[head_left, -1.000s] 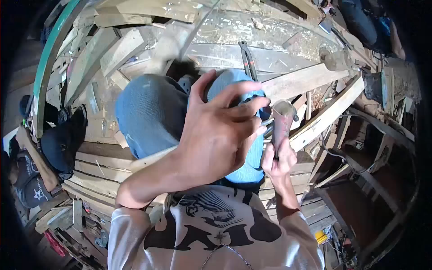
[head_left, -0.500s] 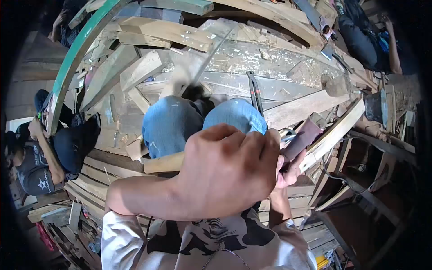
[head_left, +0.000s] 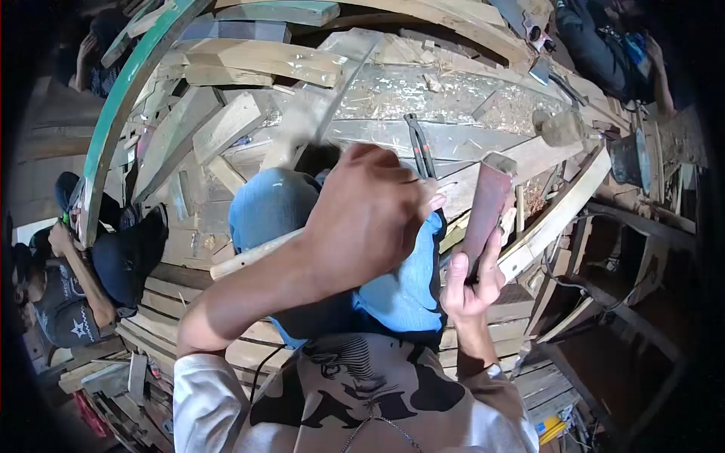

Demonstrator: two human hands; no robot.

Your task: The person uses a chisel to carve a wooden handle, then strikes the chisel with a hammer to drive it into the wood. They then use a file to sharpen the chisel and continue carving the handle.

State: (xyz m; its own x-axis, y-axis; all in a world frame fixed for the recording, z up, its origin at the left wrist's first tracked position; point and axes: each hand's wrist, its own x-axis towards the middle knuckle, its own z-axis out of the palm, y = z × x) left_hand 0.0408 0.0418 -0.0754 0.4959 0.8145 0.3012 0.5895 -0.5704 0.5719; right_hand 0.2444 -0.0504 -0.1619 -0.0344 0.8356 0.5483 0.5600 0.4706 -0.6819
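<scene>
My left hand [head_left: 370,208] is closed in a fist above my knees, its back toward the camera. A pale round wooden stick [head_left: 253,257] runs out behind the wrist to the left; the fist seems wrapped round it, and its far part is hidden. My right hand [head_left: 476,291] holds a long reddish-brown block [head_left: 485,215] with a greyish end, pointing up and away. The thumb lies on its near side and fingers are behind it. The block stands apart from my left fist. Red-and-black handled pliers or cutters [head_left: 421,147] lie beyond my knees.
A handsaw blade [head_left: 347,87] stands up beyond my left knee. A hatchet [head_left: 555,79] lies at the upper right. Boards and offcuts [head_left: 226,124] cover the floor, with a green-painted curved beam [head_left: 128,90] at left. Other people sit at left [head_left: 113,257] and upper right [head_left: 604,53].
My left fist has moved forward and up, away from the camera. The reddish-brown block in my right hand has swung more upright and now shows clear of the left fist.
</scene>
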